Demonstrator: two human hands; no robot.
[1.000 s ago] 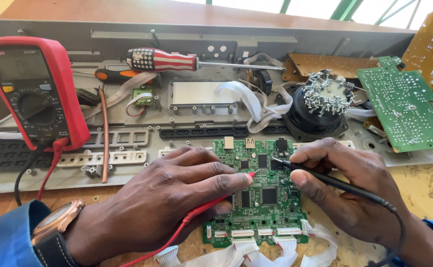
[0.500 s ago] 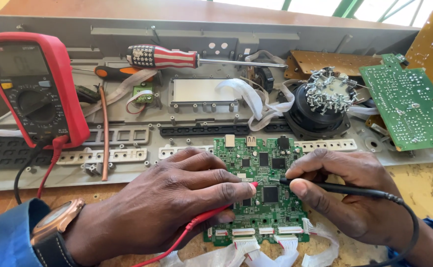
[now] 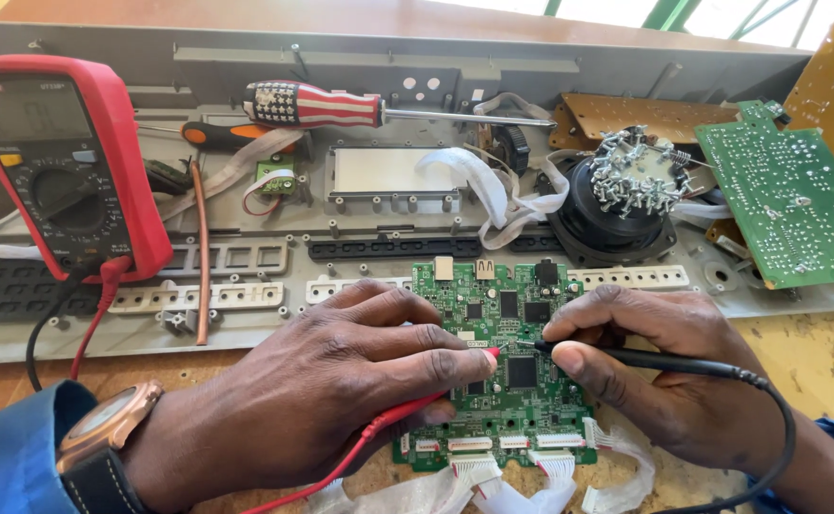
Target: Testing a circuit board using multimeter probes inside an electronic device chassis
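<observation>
- Meter [image 3: 60, 171] sits well left of the board [image 3: 503, 366].
- Left hand [image 3: 312, 400] pinches the red probe [image 3: 407, 419], tip on the board's middle.
- Right hand [image 3: 665, 381] grips the black probe [image 3: 645, 359], tip touching there too.

Place: an electronics repair workshop.
Bench: a worn wooden worktop [image 3: 817, 352], scuffed and stained.
Meter: a red multimeter [image 3: 60, 162] propped at the left, its red and black leads trailing off.
Tools: a striped-handle screwdriver [image 3: 341, 105] and an orange-handled one [image 3: 222, 135] lying on an opened grey chassis [image 3: 531, 67].
Parts: bare circuit boards, a green board [image 3: 507, 362] in front, another green board [image 3: 788, 190] at right, a speaker magnet holding loose screws [image 3: 631, 171], white ribbon cables [image 3: 484, 181].
</observation>
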